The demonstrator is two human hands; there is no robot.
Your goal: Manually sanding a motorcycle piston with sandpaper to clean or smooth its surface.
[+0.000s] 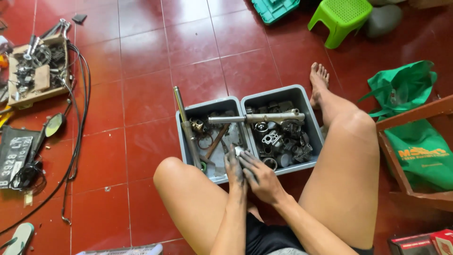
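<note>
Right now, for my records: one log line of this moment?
left hand | right hand | both on small metal part | over gray bins

The floor (155,56) is laid in glossy dark red tiles with pale grout lines, and it catches soft light in broad sheens. A lime-green plastic stool (340,19) stands at the top, a teal crate (274,8) just beside it — only its corner shows. At the right edge sits a brown wooden frame (401,156), a green cloth bag (415,137) draped around it. Black cables (78,141) trail down the left side, near a flip-flop (18,238).
</note>
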